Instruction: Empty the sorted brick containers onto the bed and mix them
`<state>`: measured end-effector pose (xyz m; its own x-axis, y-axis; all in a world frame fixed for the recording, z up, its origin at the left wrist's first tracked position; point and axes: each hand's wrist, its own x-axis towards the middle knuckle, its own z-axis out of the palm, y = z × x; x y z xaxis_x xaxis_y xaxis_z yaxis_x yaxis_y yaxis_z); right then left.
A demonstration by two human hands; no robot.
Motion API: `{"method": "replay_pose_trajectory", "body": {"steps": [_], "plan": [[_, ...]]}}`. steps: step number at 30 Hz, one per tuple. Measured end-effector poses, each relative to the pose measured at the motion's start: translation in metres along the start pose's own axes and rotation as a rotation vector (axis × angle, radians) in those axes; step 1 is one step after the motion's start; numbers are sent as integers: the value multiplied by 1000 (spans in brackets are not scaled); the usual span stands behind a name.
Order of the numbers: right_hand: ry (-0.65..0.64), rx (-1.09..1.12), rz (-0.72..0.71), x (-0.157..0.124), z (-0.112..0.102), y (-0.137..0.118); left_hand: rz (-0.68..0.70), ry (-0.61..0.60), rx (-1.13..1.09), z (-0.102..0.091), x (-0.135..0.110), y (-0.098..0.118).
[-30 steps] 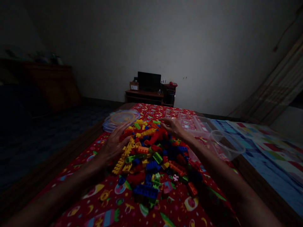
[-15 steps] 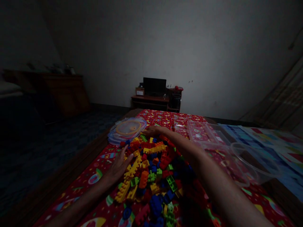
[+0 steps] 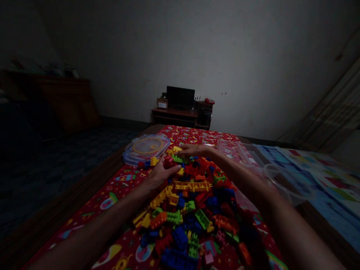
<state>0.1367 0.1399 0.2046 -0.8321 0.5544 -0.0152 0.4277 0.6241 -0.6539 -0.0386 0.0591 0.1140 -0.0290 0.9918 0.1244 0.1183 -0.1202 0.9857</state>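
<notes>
A heap of colourful plastic toy building bricks (image 3: 194, 186) lies spread over a red patterned sheet (image 3: 109, 202). My left hand (image 3: 161, 174) is at the far left side of the heap, its thumb held apart from the fingers and touching bricks. Red and yellow bricks partly hide its fingertips. Stretched across the far end of the heap, my right hand (image 3: 197, 150) has its fingers extended sideways, with yellow bricks (image 3: 176, 150) at their tips. Neither hand grips a brick that I can make out.
Round clear lids (image 3: 146, 146) are stacked left of the heap's far end. Clear plastic containers (image 3: 247, 153) stand on the right, beside a blue patterned cloth (image 3: 332, 198). A desk with a monitor (image 3: 180, 97) stands against the wall.
My left hand has moved forward and right along the heap. My right hand stays across the far end, slightly further right. Bricks have shifted and spread, some toward the lids.
</notes>
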Motion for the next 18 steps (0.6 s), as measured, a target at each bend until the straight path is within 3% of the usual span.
{"method": "replay_pose_trajectory", "body": {"steps": [3, 6, 9, 13, 15, 18], "plan": [[-35, 24, 53, -16, -9, 14, 90, -17, 166, 24, -2, 21], [-27, 42, 83, -49, -14, 32, 233, -123, 278, 44, -5, 37], [46, 10, 127, -72, -16, 41, 343, -224, 341, 47, -8, 43], [259, -105, 161, -69, -21, 38, 318, -267, 279, 14, -11, 35], [328, -176, 170, -54, -24, 35, 257, -159, 331, -15, -13, 22], [313, -289, 180, -18, -25, 37, 146, 69, 553, -59, -21, -6]]}}
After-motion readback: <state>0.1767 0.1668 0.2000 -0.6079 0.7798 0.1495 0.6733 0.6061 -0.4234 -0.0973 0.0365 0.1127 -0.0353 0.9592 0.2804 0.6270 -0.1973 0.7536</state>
